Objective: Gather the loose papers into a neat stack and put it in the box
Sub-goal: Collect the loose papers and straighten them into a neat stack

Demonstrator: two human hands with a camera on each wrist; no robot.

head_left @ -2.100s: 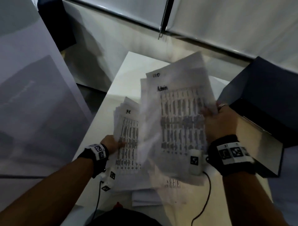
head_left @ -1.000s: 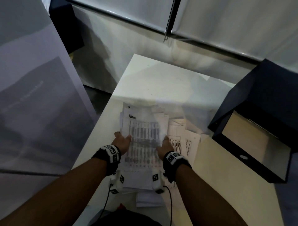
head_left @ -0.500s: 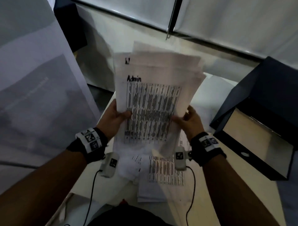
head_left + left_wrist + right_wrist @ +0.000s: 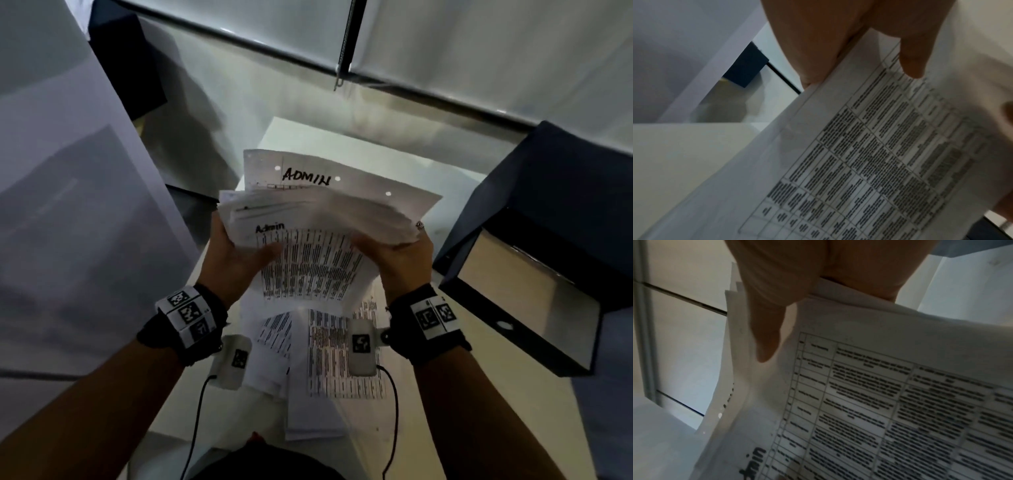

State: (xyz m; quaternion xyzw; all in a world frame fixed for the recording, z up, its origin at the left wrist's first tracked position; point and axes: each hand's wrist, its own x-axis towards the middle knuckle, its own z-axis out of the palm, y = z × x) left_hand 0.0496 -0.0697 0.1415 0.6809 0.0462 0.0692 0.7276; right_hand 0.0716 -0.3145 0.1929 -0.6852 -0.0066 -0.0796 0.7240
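The left hand (image 4: 236, 257) and right hand (image 4: 400, 260) each grasped a side of the stack of papers (image 4: 318, 240), thumbs on the printed top sheet, holding it in the air above the white table (image 4: 445, 394). More loose sheets (image 4: 329, 359) lay on the table toward its near edge. The dark box (image 4: 534, 301) stood open at the table's right edge.

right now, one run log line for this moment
left hand: grips paper stack | right hand: grips stack | loose sheets on table | box open
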